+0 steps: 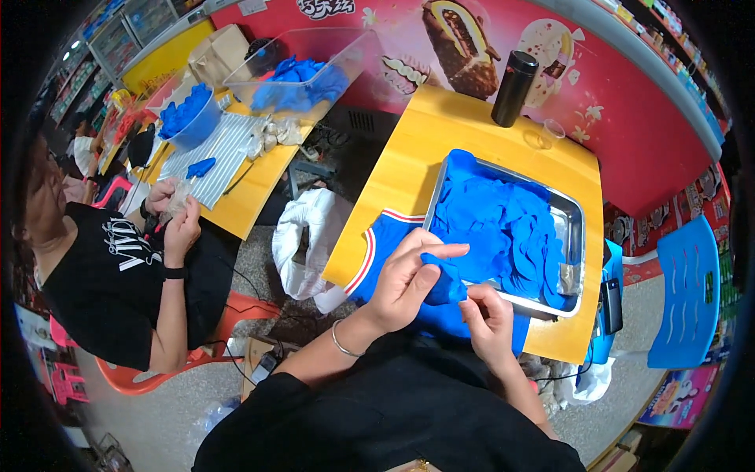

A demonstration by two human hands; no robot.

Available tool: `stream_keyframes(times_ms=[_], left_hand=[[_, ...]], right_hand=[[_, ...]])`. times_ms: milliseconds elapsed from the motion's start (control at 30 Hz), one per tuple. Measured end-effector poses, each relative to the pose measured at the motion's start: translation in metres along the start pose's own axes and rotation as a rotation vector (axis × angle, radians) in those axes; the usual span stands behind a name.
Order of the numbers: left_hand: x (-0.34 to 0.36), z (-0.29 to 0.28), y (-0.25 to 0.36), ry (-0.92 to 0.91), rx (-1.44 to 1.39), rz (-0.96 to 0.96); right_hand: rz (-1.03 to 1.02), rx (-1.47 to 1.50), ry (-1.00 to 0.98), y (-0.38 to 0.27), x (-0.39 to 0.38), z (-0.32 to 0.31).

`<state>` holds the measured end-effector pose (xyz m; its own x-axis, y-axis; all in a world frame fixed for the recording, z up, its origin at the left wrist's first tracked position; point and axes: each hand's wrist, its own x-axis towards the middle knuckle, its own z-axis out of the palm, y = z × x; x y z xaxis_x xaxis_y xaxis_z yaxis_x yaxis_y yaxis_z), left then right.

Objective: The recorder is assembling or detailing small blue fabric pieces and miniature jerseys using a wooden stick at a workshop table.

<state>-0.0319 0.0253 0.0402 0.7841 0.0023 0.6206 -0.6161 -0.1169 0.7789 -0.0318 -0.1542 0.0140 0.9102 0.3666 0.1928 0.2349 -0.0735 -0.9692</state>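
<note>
My left hand (399, 285) grips a small piece of blue fabric (446, 283) between its thumb and fingers. From the right, my right hand (489, 324) pinches the lower edge of the same piece. Just beyond my hands, a metal tray (580, 236) holds a heap of similar blue fabric pieces (495, 212). Spread under my hands and partly beneath the tray is a blue cloth with red and white trim (381, 237).
A black thermos (515, 89) and a clear cup (548, 134) stand on the yellow table (440, 114) behind the tray. At left, a co-worker (118, 275) handles something pale near a blue basin (189, 118) and a clear bin (346, 59). A white sack (303, 244) stands between the tables.
</note>
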Motion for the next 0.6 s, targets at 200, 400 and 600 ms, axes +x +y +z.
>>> stream_keyframes(times_ms=[200,400,600], left_hand=[[-0.013,0.002,0.004,0.177,-0.071,-0.088],[-0.022,0.000,0.005,0.208,-0.159,-0.089],[-0.027,0.001,0.008,0.207,-0.138,-0.183]], right_hand=[[-0.144,-0.256,0.087,-0.012,-0.001,0.009],[-0.208,-0.325,0.026,-0.016,-0.003,0.015],[-0.064,-0.178,-0.079,-0.021,-0.003,0.018]])
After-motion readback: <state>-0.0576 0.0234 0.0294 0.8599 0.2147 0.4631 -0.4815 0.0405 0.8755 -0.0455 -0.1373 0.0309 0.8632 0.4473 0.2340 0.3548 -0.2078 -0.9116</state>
